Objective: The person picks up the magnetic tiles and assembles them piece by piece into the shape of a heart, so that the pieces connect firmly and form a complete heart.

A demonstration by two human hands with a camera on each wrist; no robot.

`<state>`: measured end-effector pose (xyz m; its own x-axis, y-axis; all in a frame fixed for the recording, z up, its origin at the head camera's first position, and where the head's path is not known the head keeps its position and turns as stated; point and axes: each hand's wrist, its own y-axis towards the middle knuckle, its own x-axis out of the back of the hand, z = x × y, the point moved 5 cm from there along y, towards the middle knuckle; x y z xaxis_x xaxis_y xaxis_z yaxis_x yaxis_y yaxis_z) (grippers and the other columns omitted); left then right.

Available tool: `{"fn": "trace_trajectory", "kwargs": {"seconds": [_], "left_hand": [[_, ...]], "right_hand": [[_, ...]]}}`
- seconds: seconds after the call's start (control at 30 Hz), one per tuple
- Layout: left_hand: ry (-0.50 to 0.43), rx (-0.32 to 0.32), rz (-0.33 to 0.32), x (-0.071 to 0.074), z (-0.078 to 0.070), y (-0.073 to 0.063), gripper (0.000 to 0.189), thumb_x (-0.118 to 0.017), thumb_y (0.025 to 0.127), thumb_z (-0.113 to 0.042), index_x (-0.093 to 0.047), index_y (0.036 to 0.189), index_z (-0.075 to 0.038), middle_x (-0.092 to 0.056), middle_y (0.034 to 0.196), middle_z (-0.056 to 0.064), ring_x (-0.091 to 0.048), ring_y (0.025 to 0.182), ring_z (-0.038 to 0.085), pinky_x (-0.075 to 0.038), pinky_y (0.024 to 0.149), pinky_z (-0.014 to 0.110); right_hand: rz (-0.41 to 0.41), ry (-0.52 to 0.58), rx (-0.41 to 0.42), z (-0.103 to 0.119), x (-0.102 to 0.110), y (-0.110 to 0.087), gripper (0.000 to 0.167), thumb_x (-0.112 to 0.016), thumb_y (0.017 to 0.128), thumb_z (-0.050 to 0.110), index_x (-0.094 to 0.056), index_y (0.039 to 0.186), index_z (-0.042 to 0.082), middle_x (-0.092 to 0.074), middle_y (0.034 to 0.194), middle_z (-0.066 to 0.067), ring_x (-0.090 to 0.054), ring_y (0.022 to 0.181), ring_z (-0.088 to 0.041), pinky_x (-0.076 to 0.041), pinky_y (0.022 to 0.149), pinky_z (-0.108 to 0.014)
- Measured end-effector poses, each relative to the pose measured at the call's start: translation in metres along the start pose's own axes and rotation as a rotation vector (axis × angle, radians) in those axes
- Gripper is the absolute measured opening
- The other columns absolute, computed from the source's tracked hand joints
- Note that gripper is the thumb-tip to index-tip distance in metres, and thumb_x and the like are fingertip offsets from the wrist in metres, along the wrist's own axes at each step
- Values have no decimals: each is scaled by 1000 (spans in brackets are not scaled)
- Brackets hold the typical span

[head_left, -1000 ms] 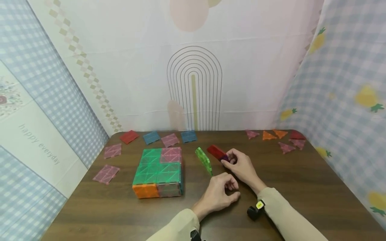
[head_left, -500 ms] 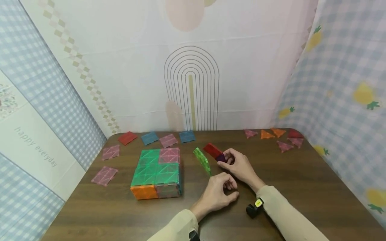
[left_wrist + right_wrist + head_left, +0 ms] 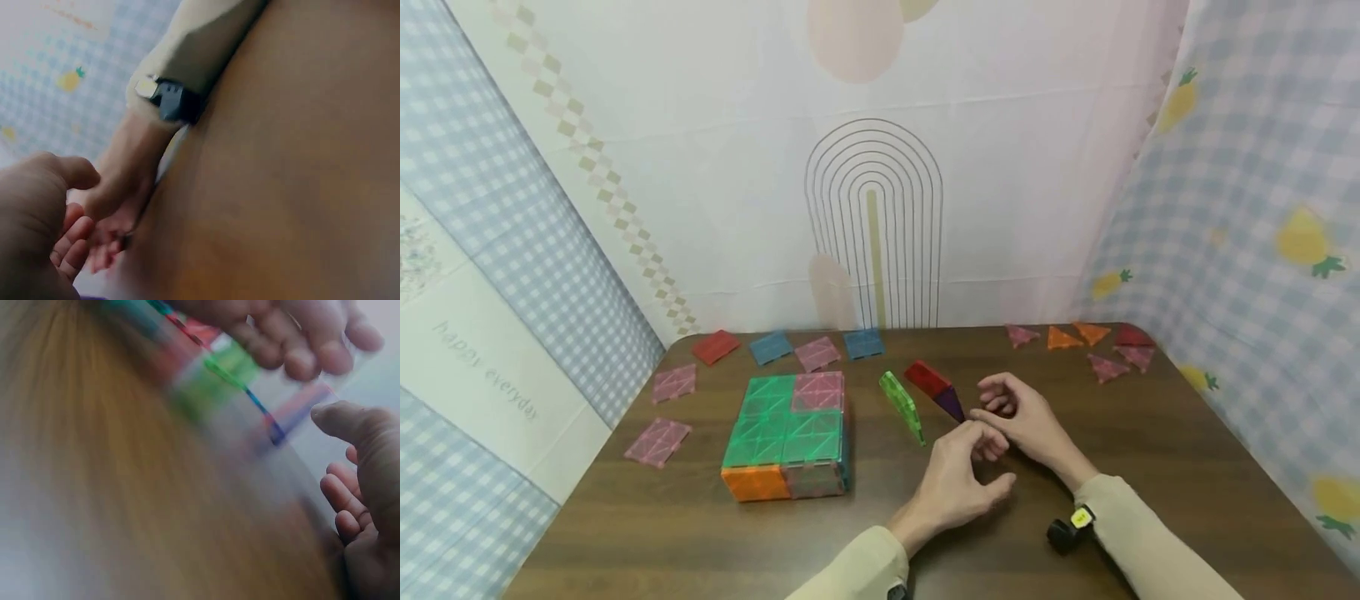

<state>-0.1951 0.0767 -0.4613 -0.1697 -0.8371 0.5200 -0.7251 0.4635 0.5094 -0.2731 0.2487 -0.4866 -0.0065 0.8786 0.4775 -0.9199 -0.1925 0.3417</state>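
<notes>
A red magnetic tile (image 3: pixel 928 377) joined to a purple triangular tile (image 3: pixel 951 404) stands on edge on the table. To its left a lime green tile (image 3: pixel 901 404) is upright too. My right hand (image 3: pixel 1026 421) is just right of the purple triangle, fingers loosely bent and holding nothing. Nearer the front, my left hand (image 3: pixel 955 479) has its thumb spread from bent fingers, also without a tile; its knuckles overlap the purple tip in the head view. In the right wrist view the purple tile (image 3: pixel 269 434) is blurred between both hands.
A box of magnetic tiles (image 3: pixel 786 425), green and pink on top with an orange side, stands left of the hands. Flat square tiles (image 3: pixel 658 442) lie along the left and back, triangular tiles (image 3: pixel 1063 337) at the back right of the brown table (image 3: pixel 647 533).
My right hand has let go of the purple triangle and moved right, away from it. My left hand has shifted a little right. The red and purple tiles stay standing.
</notes>
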Motion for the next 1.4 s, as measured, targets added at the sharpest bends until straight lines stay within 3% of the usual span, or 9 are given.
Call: {"fn": "trace_trajectory", "kwargs": {"seconds": [0.2, 0.37, 0.57, 0.77, 0.93, 1.03, 1.17, 1.4], "left_hand": [[-8, 21, -99, -12, -13, 31, 53, -91, 89, -14, -67, 136, -9, -74, 128, 6, -73, 117, 12, -60, 101, 24], [-10, 130, -139, -32, -12, 59, 64, -91, 90, -21, -63, 147, -12, -69, 141, 2, -66, 131, 10, -56, 108, 25], [-6, 260, -136, -57, 0, 93, 74, -91, 90, -28, -57, 155, -14, -63, 148, -3, -61, 136, 11, -50, 113, 23], [-9, 331, -187, -72, 21, 115, 80, -93, 87, -28, -55, 156, -12, -60, 150, 2, -61, 138, 19, -51, 114, 26], [-32, 435, -201, -81, 46, 119, 85, -94, 86, -30, -52, 159, -15, -58, 154, 0, -58, 142, 18, -50, 118, 31], [-51, 467, -215, -83, 57, 120, 86, -96, 86, -31, -52, 159, -15, -58, 154, -1, -57, 143, 18, -50, 119, 32], [-53, 473, -227, -87, 65, 125, 86, -97, 86, -31, -54, 158, -14, -59, 152, 0, -58, 142, 19, -49, 119, 32], [3, 427, -211, -97, 69, 142, 85, -96, 88, -30, -53, 159, -13, -57, 155, 3, -57, 143, 18, -49, 120, 30]], "right_hand": [[-136, -22, -10, -25, 53, -26, 39, -84, 101, 7, -68, 135, -1, -75, 114, -19, -70, 94, -6, -56, 79, -18], [-253, -102, -83, -39, 94, -51, 37, -82, 104, 13, -67, 135, -2, -74, 110, -12, -68, 90, -1, -54, 77, -14], [-324, -162, -151, -58, 131, -71, 38, -78, 106, 15, -64, 138, -2, -71, 109, 0, -67, 89, 1, -52, 76, -11], [-320, -169, -171, -61, 137, -71, 39, -78, 107, 15, -64, 138, -2, -72, 109, 0, -67, 89, 1, -52, 75, -11], [-308, -162, -150, -59, 134, -66, 38, -78, 107, 14, -65, 138, -2, -73, 110, -5, -67, 89, 0, -52, 76, -12], [-301, -166, -141, -58, 133, -63, 37, -77, 107, 14, -65, 138, -1, -73, 110, -7, -67, 88, -1, -52, 75, -12], [-290, -169, -146, -57, 133, -63, 36, -77, 107, 14, -66, 138, -1, -73, 110, -9, -67, 88, -3, -52, 74, -13], [-285, -185, -147, -54, 139, -65, 34, -78, 107, 13, -66, 136, 0, -73, 110, -11, -66, 88, -2, -52, 75, -13]]}}
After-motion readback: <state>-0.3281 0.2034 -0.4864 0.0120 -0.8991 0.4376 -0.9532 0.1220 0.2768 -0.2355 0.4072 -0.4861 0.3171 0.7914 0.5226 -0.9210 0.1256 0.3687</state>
